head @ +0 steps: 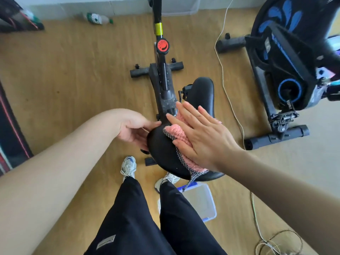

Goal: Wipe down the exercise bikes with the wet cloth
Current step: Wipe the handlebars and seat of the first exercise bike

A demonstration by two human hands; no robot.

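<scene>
The pink fluffy cloth, edged in a chequered trim, is spread over the right part of the black saddle of the near exercise bike, at the middle of the scene, with one corner left hanging off the near edge. It is pressed flat by the right hand, whose fingers are held straight and spread, nothing being gripped. The saddle's left edge is clasped by the left hand, thumb on top and fingers curled beneath, so the seat is steadied. The cloth is judged soft, limp and light, likely clingy when wet; it is best pinned under a flat palm or bunched, not pinched at a corner. The saddle looks smooth, so some sliding may be expected. A second bike is seen at the far right, and a clear plastic tub on the floor near the feet
</scene>
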